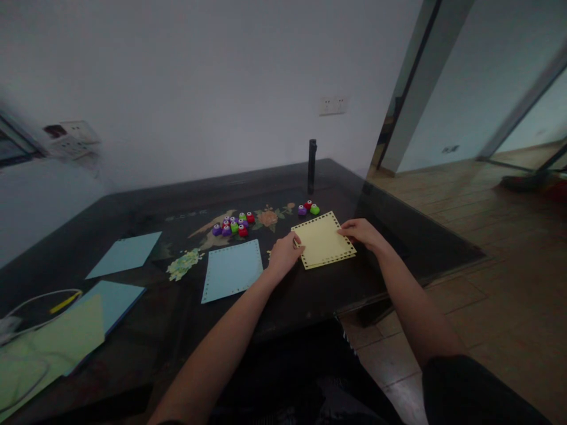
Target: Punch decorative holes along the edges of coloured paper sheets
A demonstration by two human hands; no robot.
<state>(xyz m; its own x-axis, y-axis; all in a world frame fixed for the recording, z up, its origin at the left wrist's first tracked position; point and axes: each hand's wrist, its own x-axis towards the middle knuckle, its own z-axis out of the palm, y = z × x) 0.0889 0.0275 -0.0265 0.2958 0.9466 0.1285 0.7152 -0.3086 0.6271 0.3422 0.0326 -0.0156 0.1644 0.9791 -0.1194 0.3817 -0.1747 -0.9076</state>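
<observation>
White wall, wooden floor.

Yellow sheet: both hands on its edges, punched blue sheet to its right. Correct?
No: the head view shows the blue sheet left of the yellow sheet, not right. The left hand and right hand are on the yellow sheet's edges.

**Q:** Identify the carrier.
**A:** One dark surface, with a floral inlay at its centre.

**Q:** List the paper on it.
**A:** Yellow punched sheet at right, lying flat. Blue punched sheet near it on the left. Plain blue sheet further left. A second blue sheet lies partly under a green sheet at the near left corner.

**Q:** Other items?
**A:** Cluster of small punches behind the blue punched sheet. Two more punches behind the yellow one. Paper scraps. Upright black cylinder at the rear.
</observation>
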